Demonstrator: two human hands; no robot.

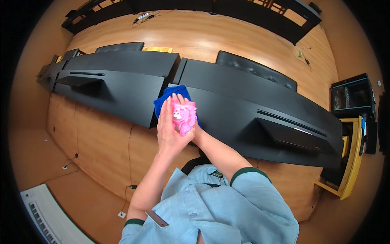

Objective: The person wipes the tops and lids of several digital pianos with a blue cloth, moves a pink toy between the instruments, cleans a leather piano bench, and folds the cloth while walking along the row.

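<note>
A glossy pink item with a small white cartoon face (183, 117), perhaps soft plastic, is held between both hands. My left hand (169, 126) lies along its left side, fingers pointing away from me and thumb across its near end. From the right, my right hand (196, 133) reaches to the item's other side; much of it is hidden behind the pink item. Directly beneath the hands is a crumpled blue cloth (173, 91), over the gap between two black desks. Whether the hands touch the cloth cannot be seen.
The left black desk (128, 88) and right black desk (219, 100) each bear a dark raised panel beside a slot. Black padded chairs (256, 68) stand beyond. A wooden-framed cabinet (350, 158) is at right, a white piece with a grille (51, 213) at lower left. Cables lie on the floor.
</note>
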